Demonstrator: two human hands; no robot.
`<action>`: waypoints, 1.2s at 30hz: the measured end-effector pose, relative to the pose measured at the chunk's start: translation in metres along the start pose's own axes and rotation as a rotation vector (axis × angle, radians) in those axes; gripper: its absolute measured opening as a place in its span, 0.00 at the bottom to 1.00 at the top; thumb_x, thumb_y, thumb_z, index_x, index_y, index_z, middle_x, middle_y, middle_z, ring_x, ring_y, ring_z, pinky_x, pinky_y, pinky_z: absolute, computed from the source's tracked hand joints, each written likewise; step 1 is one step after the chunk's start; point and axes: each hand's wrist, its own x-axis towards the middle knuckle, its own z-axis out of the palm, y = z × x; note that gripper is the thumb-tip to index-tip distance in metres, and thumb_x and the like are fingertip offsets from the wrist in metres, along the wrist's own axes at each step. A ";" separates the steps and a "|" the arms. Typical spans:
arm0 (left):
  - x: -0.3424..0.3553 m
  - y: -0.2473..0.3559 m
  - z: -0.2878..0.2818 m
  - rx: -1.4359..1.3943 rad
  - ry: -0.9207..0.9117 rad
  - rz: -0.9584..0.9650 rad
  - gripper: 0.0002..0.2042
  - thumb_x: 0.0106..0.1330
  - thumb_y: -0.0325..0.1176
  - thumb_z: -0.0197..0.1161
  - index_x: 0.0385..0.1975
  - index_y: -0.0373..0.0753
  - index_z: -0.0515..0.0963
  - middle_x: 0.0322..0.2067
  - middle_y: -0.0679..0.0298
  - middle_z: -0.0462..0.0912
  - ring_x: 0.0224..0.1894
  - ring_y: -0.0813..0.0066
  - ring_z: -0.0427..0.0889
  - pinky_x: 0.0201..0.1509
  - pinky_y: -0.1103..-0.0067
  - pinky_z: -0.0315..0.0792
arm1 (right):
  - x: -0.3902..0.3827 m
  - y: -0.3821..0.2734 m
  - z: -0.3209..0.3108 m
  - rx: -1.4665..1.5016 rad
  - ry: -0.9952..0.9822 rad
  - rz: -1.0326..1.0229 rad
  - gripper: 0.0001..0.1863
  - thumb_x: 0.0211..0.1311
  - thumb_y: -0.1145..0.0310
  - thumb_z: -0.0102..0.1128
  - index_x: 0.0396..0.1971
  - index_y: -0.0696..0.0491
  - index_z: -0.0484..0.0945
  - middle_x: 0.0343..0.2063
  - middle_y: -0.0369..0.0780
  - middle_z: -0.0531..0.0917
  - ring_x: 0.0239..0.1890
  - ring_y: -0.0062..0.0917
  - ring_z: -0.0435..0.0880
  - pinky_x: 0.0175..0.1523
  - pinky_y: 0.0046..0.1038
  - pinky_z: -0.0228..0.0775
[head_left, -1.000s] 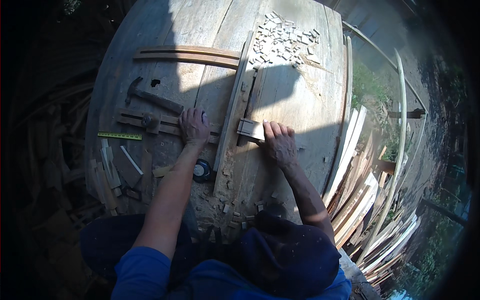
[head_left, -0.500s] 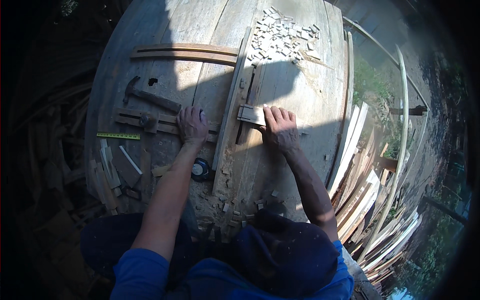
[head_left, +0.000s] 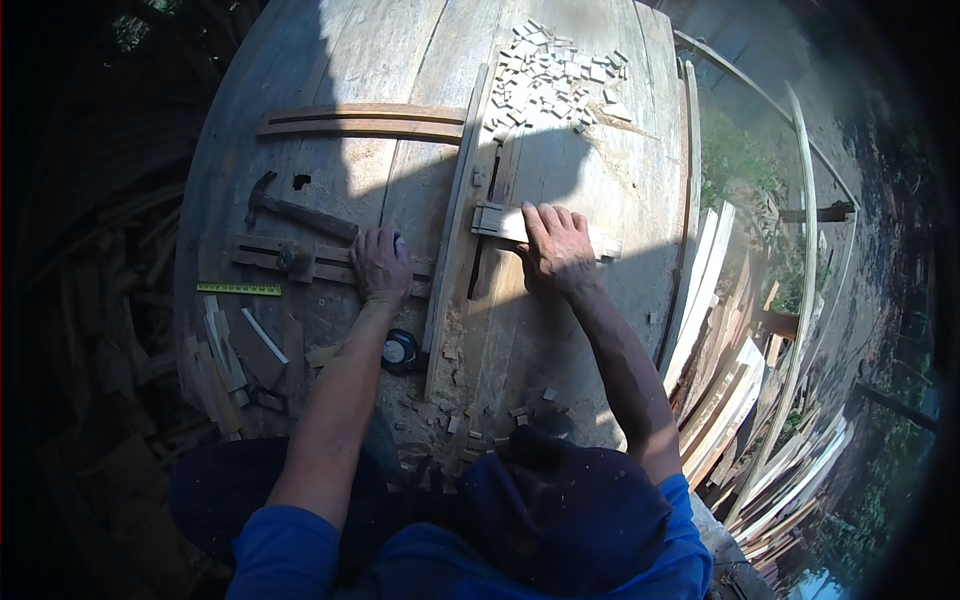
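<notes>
- The right hand [head_left: 562,245] gripped a grooved wooden block [head_left: 496,221] from above; its grooved end poked out left of the fingers.
- Compared with a second earlier, that block sat farther from the body, and more of its other end showed right of the hand.
- The left hand [head_left: 381,265] lay curled over a slotted wooden rail [head_left: 335,262], much as before; how firmly it clasped, I could not tell.
- Between the hands, a long wooden batten [head_left: 452,225] formed a straight edge.
- Beyond the right hand, bare tabletop [head_left: 610,185] stretched up to scattered wood offcuts [head_left: 545,82].
- Well right of that hand, the table's side edge [head_left: 690,180] ran past stacked boards [head_left: 712,400].
</notes>
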 end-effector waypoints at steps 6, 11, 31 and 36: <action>0.000 0.003 -0.002 0.011 -0.002 -0.005 0.08 0.69 0.35 0.61 0.44 0.44 0.78 0.43 0.57 0.78 0.53 0.52 0.76 0.64 0.55 0.66 | 0.011 0.006 -0.004 0.008 -0.054 0.023 0.33 0.65 0.52 0.65 0.66 0.54 0.72 0.50 0.43 0.77 0.55 0.38 0.76 0.60 0.44 0.64; 0.001 0.001 -0.001 -0.001 -0.009 0.005 0.08 0.68 0.35 0.61 0.44 0.43 0.78 0.43 0.56 0.78 0.53 0.51 0.76 0.63 0.55 0.67 | 0.022 0.018 0.000 -0.077 -0.088 0.038 0.34 0.68 0.52 0.61 0.68 0.55 0.71 0.51 0.44 0.79 0.58 0.37 0.75 0.61 0.43 0.64; -0.005 -0.016 -0.007 -0.296 0.001 0.089 0.13 0.71 0.40 0.60 0.50 0.43 0.77 0.45 0.54 0.79 0.51 0.50 0.78 0.61 0.55 0.68 | -0.102 -0.038 -0.026 -0.110 -0.069 0.022 0.27 0.67 0.58 0.59 0.61 0.56 0.73 0.54 0.44 0.78 0.58 0.37 0.77 0.64 0.42 0.64; -0.015 0.008 -0.047 -0.400 -0.138 0.383 0.22 0.65 0.45 0.69 0.55 0.42 0.76 0.48 0.53 0.76 0.51 0.51 0.77 0.60 0.57 0.68 | -0.081 -0.068 -0.014 -0.019 -0.123 0.059 0.28 0.66 0.61 0.58 0.65 0.55 0.71 0.52 0.43 0.77 0.59 0.37 0.75 0.65 0.42 0.64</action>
